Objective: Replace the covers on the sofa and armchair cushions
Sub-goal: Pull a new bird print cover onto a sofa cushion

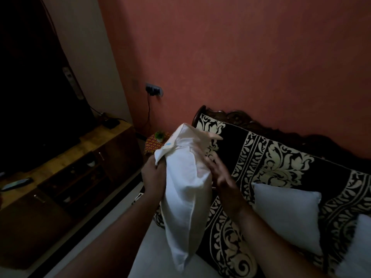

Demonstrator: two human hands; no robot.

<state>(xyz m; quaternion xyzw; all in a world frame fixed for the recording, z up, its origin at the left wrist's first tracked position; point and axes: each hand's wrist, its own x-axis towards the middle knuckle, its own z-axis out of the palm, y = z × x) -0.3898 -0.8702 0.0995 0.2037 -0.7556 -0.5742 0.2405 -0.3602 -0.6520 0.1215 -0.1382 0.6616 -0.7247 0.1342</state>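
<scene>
Sofa (281,167) draped in black cloth with a cream floral print. Soft white cushion (184,189), oblong, held upright between both hands above the seat. Left hand (153,175): fingers clenched on a loose fabric corner. Right hand (220,173): fingers straight, blurred, beside the cushion's edge.

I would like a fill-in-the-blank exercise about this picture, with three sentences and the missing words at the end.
1. The left hand grips the open end of the ____ pillow.
2. The right hand, fingers straight, is on the pillow's ____ side.
3. Another pillow leans on the patterned sofa, which stands against a ____ wall.

Missing words: white; right; pink
</scene>
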